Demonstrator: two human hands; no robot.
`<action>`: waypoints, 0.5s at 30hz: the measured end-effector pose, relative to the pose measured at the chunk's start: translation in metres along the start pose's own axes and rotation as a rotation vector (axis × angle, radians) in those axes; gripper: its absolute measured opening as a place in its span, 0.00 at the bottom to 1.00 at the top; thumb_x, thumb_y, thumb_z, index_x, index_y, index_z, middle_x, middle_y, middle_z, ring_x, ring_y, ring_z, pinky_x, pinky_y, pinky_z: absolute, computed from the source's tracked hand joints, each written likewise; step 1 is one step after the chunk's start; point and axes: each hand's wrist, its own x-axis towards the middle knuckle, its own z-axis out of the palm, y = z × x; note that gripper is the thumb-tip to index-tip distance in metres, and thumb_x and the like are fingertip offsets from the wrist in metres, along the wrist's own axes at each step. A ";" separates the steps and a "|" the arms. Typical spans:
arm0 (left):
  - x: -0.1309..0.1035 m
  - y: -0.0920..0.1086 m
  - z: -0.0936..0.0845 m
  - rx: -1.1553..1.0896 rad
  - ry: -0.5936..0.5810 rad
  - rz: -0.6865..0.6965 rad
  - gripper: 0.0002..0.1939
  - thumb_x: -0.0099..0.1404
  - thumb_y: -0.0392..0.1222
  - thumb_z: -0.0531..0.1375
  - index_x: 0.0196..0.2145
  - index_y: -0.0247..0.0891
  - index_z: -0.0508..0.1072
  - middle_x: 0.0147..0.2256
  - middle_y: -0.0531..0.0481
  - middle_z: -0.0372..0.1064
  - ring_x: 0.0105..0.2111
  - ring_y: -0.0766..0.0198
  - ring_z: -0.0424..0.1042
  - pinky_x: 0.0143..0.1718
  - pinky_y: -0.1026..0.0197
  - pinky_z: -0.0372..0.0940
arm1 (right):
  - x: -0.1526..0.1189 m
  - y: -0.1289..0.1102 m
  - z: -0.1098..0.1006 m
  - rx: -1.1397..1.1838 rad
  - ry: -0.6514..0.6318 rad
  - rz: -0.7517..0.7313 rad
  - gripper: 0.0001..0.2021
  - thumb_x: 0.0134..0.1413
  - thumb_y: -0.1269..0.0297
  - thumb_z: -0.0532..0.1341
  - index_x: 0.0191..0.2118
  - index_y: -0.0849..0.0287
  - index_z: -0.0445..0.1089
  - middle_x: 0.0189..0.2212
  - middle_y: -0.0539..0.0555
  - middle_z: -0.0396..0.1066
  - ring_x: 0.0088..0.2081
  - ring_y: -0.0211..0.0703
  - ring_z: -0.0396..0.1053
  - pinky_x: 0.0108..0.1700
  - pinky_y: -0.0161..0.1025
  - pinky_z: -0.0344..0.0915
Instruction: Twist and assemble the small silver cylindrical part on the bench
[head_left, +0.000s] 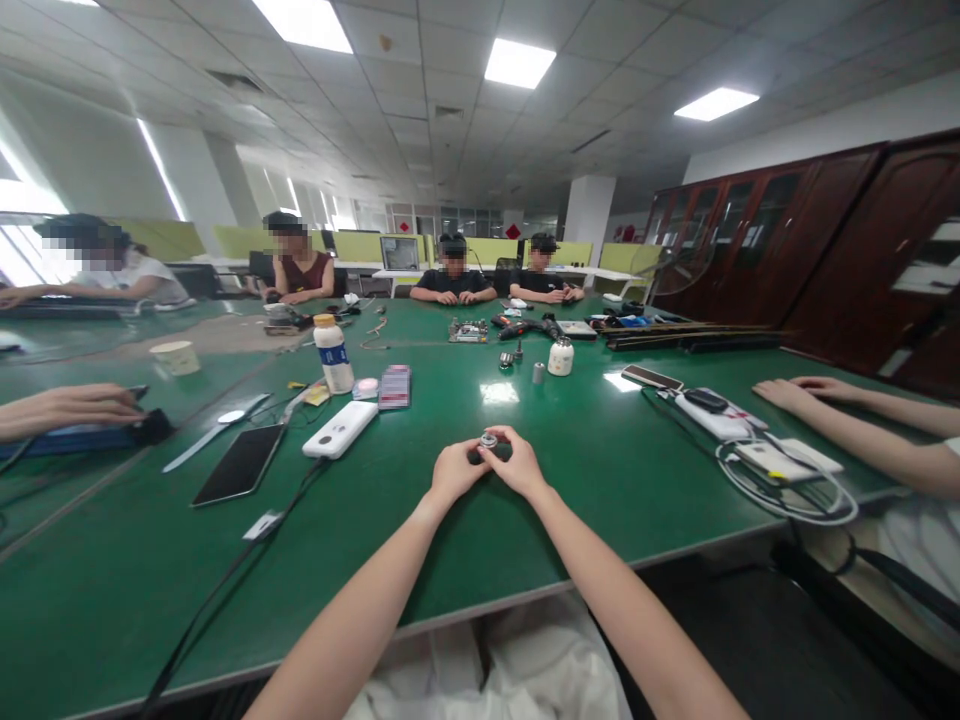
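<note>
At the middle of the green table, my left hand (456, 472) and my right hand (521, 465) meet with curled fingers. Between their fingertips is a small round silvery metal part (488, 440), gripped from both sides; its lower portion is hidden. Beyond my hands stand a small grey cylinder (538, 373) and a white patterned jar (560, 357). Some small dark metal pieces (510, 358) lie just left of the cylinder.
To my left lie a white power bank (340, 430) with a black cable, a dark tablet (238, 464) and a bottle (334, 356). At right are a phone (652, 378) and coiled white cable (840, 505). Other people's hands (787, 394) rest at both sides. A power drill (525, 327) lies farther back.
</note>
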 end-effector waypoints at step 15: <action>0.008 -0.008 -0.003 -0.368 0.217 -0.047 0.15 0.62 0.42 0.55 0.44 0.36 0.75 0.43 0.43 0.76 0.45 0.57 0.74 0.47 0.56 0.67 | 0.000 0.010 0.002 0.099 -0.089 0.102 0.16 0.46 0.55 0.67 0.40 0.55 0.67 0.35 0.52 0.77 0.36 0.43 0.76 0.41 0.41 0.72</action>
